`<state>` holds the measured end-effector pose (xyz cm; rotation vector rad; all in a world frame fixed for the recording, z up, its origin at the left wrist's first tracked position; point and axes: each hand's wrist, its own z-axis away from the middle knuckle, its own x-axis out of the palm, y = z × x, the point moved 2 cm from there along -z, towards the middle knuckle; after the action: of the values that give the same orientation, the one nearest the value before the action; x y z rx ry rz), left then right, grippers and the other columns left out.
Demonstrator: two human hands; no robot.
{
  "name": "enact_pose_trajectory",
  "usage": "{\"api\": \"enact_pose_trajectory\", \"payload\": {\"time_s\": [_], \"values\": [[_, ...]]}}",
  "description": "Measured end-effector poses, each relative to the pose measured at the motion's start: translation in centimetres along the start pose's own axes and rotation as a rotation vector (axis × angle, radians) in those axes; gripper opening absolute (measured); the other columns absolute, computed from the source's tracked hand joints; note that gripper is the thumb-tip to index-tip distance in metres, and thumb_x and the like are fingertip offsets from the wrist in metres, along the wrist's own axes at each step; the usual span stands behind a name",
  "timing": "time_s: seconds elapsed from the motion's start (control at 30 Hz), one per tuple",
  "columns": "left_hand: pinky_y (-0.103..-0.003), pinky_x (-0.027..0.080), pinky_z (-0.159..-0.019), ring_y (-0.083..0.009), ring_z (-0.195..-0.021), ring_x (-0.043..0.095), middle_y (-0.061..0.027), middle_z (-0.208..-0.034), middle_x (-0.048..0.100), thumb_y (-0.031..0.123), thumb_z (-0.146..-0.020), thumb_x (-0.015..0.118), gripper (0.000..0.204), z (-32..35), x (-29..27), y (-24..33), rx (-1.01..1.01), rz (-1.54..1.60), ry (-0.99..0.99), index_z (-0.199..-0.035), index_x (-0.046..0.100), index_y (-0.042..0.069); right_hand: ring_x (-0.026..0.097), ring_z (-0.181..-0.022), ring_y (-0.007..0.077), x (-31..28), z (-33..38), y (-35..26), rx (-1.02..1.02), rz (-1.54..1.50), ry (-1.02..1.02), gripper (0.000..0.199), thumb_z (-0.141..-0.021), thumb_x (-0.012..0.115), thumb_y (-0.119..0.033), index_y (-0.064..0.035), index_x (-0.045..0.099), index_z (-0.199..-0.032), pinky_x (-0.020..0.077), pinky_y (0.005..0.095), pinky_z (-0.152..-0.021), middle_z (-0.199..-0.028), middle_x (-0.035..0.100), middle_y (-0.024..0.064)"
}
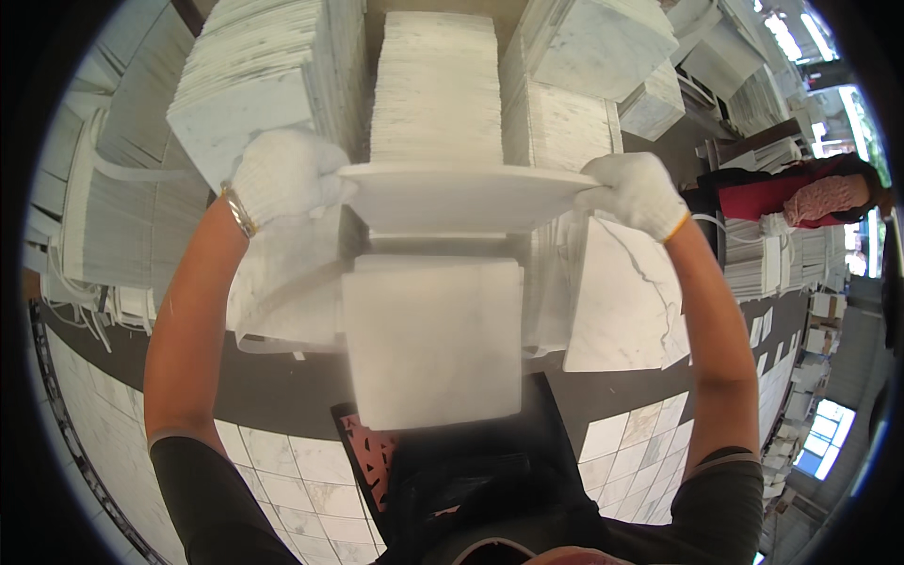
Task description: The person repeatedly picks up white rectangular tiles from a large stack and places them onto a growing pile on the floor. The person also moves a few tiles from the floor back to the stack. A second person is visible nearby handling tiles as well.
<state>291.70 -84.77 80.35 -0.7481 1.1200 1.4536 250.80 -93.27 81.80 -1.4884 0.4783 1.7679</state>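
A white marble tile [471, 200] is held up between my two gloved hands, tilted so that its top edge faces me. My left hand [287, 179], in a white knit glove with a metal band at the wrist, grips the tile's left end. At the opposite end, the fingers of my right hand [640, 193] close round the tile's corner; that glove has a yellow cuff edge. Closer to my body, just below the held tile, another pale square tile [433, 339] lies face up on top of others. Beyond the held tile runs a long row of tiles on edge [436, 94].
Tall tile stacks stand at the far left [240, 104] and far right [603, 47]. A grey-veined slab [626, 297] leans below my right hand. Tiles are laid out on the floor [301, 461] either side of me. Another person [800, 193] is at the right.
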Motion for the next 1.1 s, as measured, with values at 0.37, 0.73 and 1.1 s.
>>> {"api": "enact_pose_trajectory", "payload": {"time_s": [0.37,0.73,1.1], "values": [[-0.032,0.051,-0.097,-0.0165,-0.112,0.063,-0.0066,-0.127,0.068,0.049,-0.102,0.063,0.061,8.1,-3.3,8.0,0.143,1.737,0.854,-0.139,0.058,0.000,0.054,-0.070,0.0067,-25.3,10.2,-3.9,-0.034,-0.670,0.477,0.041,-0.087,0.076,-0.040,-0.0015,0.074,-0.101,0.0375,0.0212,-0.061,-0.085,0.068,0.0009],[-0.033,0.053,-0.096,-0.0186,-0.112,0.066,-0.0122,-0.124,0.070,0.051,-0.095,0.072,0.066,11.0,12.4,12.9,-0.340,1.817,0.059,-0.128,0.064,-0.005,0.066,-0.116,0.0194,2.0,12.9,0.4,0.558,-1.776,0.575,0.054,-0.104,0.062,-0.042,0.0043,0.063,-0.132,0.0527,0.0332,-0.099,-0.126,0.070,0.0125],[-0.041,0.051,-0.107,-0.0240,-0.125,0.061,-0.0116,-0.139,0.064,0.044,-0.105,0.059,0.052,13.7,18.4,15.2,-0.502,2.075,-0.170,-0.140,0.058,0.006,0.055,-0.133,0.0250,14.8,22.3,-4.3,0.587,-2.040,0.372,0.077,-0.107,0.043,-0.059,0.0035,0.043,-0.151,0.0440,0.0364,-0.111,-0.149,0.054,0.0154]]}}
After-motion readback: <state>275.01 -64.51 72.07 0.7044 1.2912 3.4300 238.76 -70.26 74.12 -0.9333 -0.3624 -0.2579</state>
